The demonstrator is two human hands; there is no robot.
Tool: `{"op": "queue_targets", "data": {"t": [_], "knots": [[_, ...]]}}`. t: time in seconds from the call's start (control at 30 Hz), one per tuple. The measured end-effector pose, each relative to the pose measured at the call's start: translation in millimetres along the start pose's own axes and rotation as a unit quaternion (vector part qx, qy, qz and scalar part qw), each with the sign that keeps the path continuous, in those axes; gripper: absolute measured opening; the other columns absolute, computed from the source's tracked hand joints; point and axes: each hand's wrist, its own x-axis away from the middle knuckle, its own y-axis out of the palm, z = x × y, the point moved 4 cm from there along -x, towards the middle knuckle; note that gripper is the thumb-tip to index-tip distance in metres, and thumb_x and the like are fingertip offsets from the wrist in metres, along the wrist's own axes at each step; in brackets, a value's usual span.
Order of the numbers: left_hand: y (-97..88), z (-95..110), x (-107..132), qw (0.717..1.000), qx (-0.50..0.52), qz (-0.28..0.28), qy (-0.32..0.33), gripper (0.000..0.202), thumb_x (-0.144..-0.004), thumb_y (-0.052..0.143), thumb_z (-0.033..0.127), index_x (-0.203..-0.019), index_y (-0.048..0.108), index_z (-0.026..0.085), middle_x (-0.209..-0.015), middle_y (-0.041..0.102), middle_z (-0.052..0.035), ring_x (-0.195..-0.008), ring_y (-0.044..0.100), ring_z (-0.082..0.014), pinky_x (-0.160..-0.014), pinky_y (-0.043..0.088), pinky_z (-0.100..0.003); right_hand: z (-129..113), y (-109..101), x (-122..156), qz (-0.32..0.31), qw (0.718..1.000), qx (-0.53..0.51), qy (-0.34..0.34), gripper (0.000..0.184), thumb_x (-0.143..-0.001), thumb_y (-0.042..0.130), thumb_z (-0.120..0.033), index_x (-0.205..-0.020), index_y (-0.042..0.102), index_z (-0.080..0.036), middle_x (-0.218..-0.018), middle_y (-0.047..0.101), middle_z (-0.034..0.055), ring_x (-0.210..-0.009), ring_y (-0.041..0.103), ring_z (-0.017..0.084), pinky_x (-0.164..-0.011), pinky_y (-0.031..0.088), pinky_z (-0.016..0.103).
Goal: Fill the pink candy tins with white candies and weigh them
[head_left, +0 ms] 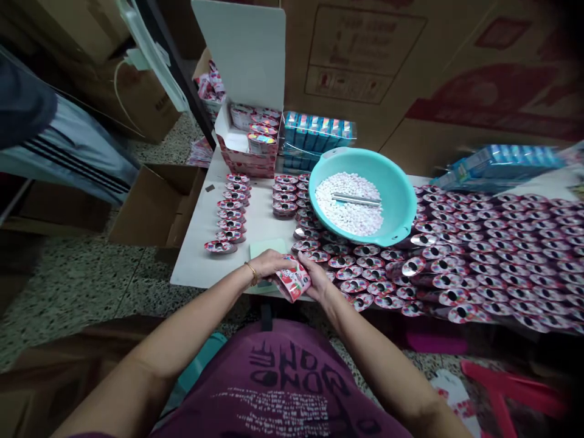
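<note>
Nearest to us is the purple shirt [283, 365] with dark lettering, and past it our two bare forearms reach toward the near edge of the desk [194, 261]. Between our hands, over that edge, we have a red-and-white printed packet [292, 281], tilted. The fingers of our left hand [268, 264], with a gold bracelet [252, 274] at the wrist, are closed on its left side; those of our right hand [318, 277] grip its right side, thumb on top.

Just beyond our left hand we see a pale green pad [267, 245], partly covered by that hand. Farther left stands a single column of printed containers [229, 215] with oval tops and dark openings. To our right, dense rows of similar containers [493, 255] fill the desk. Among them we see a turquoise bowl [401, 194] of white pellets [349, 224], a metal tool [356, 199] lying across them.

Behind these we find an open box [249, 163] with printed packs inside, its white lid raised, and just beside it clear-wrapped blue boxes [314, 137]. A large brown carton [365, 55] rises at the back. Off to our left shows another person's striped trouser leg [73, 146].
</note>
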Motion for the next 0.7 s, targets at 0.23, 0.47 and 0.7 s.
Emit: {"op": "queue_targets", "data": {"t": [0.23,0.47,0.7], "knots": [[-9.3,-3.9,7.6,0.988,-0.035,0.036,0.145,0.043,-0.065,0.063,0.047,-0.088,0.058,0.012,-0.072,0.061,-0.0004,-0.063,0.054,-0.0114,-0.057,0.042,-0.022,-12.2,-4.9,-3.0,0.057,0.996,-0.011,-0.070,0.020,-0.078,0.053,-0.027,-0.080,0.065,-0.012,-0.075,0.068,0.0072,-0.070,0.063,0.017,-0.070,0.051,0.029],[-15.6,-6.5,23.8,0.964,-0.056,0.061,0.254,0.040,-0.067,0.064,0.035,-0.100,0.054,0.014,-0.091,0.061,-0.0031,-0.084,0.055,-0.0155,-0.079,0.044,-0.028,-22.4,-1.3,-4.6,0.036,0.994,-0.037,-0.097,0.018,-0.076,0.055,-0.028,-0.078,0.065,-0.013,-0.076,0.067,0.0075,-0.076,0.063,0.018,-0.072,0.053,0.031],[-44.8,-49.3,-3.3,0.928,-0.064,0.222,0.292,0.035,-0.067,0.062,0.031,-0.096,0.052,0.015,-0.090,0.060,-0.0040,-0.086,0.056,-0.0167,-0.081,0.044,-0.030,-64.3,-5.7,7.5,0.069,0.974,0.006,-0.216,0.019,-0.063,0.064,-0.008,-0.079,0.062,-0.017,-0.079,0.065,0.0025,-0.077,0.062,0.012,-0.082,0.051,0.024]]}}
